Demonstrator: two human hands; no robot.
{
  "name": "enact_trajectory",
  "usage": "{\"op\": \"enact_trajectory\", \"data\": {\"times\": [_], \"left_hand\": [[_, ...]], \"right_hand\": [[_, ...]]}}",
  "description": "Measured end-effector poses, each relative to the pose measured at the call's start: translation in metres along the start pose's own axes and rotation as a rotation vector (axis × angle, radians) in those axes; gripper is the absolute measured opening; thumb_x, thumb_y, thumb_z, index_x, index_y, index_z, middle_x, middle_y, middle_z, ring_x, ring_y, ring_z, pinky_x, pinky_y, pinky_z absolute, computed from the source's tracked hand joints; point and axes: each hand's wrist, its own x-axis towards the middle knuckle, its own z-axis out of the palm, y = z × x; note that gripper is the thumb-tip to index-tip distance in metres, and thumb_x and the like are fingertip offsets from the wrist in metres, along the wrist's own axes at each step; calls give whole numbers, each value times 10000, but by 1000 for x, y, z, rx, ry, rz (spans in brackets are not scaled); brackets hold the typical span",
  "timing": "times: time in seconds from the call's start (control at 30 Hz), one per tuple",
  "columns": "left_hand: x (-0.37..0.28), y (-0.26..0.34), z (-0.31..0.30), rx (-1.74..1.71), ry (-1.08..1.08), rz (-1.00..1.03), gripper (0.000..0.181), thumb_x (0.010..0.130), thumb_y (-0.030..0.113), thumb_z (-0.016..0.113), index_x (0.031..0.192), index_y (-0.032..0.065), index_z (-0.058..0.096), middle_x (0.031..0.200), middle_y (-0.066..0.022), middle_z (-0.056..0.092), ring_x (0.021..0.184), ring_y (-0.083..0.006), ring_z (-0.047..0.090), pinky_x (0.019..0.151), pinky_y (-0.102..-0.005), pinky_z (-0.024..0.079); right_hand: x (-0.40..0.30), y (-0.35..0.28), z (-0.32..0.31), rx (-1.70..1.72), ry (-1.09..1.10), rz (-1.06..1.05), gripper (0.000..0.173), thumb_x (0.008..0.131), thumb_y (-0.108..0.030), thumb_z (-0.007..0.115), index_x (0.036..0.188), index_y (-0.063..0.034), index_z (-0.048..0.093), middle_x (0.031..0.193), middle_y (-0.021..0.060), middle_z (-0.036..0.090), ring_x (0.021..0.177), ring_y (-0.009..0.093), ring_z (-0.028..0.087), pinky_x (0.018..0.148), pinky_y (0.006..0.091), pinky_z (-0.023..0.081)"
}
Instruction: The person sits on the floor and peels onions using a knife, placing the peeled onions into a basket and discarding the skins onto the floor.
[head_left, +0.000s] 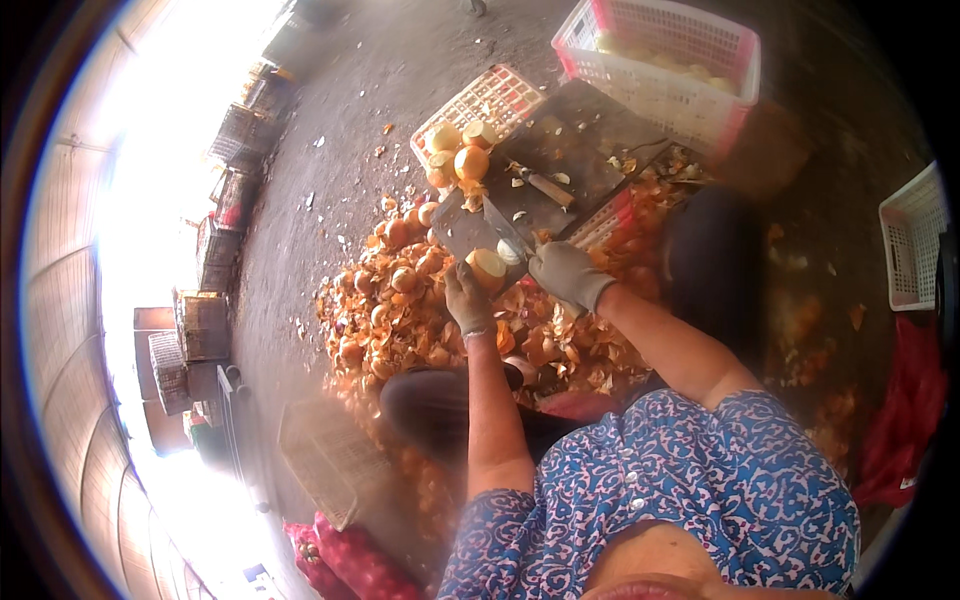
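My gloved left hand (466, 298) holds a cut onion (486, 270) at the near edge of a dark board (525, 180). In my gloved right hand (566, 271) is a knife (502, 223), its blade pointing up and left over the board. A white slice of onion (509, 251) lies against the blade, beside the cut onion. Farther along the board rests a second knife with a wooden handle (551, 189), among small onion scraps. Several onions (471, 163), some with cut ends, are grouped at the board's left edge.
Onions and loose skins form a heap (405, 292) below and left of the board. A pale crate (495, 94) lies under the board's far side. Behind stands a white-and-pink crate (660, 75) holding peeled onions. Red mesh sacks (352, 559) lie lower left; another crate (911, 240) is at right.
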Motion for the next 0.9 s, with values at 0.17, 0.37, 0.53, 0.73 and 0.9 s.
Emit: {"op": "enact_trajectory", "data": {"times": [0.17, 0.37, 0.53, 0.73, 0.9], "left_hand": [[-3, 2, -1, -217, -11, -160, 466, 1022, 433, 425, 1212, 42, 594, 1104, -137, 633, 951, -224, 642, 791, -353, 545], [1, 16, 6, -123, -5, -50, 494, 985, 447, 500, 1214, 20, 599, 1168, -143, 622, 992, -225, 628, 835, -358, 538], [2, 24, 12, 20, -88, -37, 446, 908, 383, 660, 1170, 25, 618, 1088, -104, 648, 933, -191, 632, 794, -335, 542], [-9, 12, 23, -105, -45, 83, 384, 902, 329, 686, 1136, 31, 620, 1011, -87, 639, 893, -168, 621, 750, -331, 542], [7, -8, 14, -89, -3, -45, 447, 971, 445, 539, 1126, 32, 612, 1026, -112, 631, 894, -184, 624, 750, -333, 539]], "right_hand": [[-5, -3, -4, -49, 47, -24, 383, 930, -322, 494, 913, 0, 699, 916, 247, 688, 906, 407, 671, 843, 485, 515], [-13, -13, -31, 295, 44, -26, 374, 927, -317, 519, 878, 17, 679, 823, 260, 669, 832, 423, 664, 765, 481, 512], [-9, -9, -20, 290, 42, -83, 447, 946, -355, 494, 912, 46, 688, 864, 284, 664, 873, 446, 651, 817, 494, 509], [-13, -5, -8, 94, -72, -91, 419, 924, -339, 504, 948, 33, 696, 912, 260, 678, 910, 426, 657, 839, 488, 504], [-27, -17, -30, 202, -184, -118, 406, 914, -338, 512, 965, 19, 698, 911, 234, 686, 898, 412, 656, 817, 484, 502]]}}
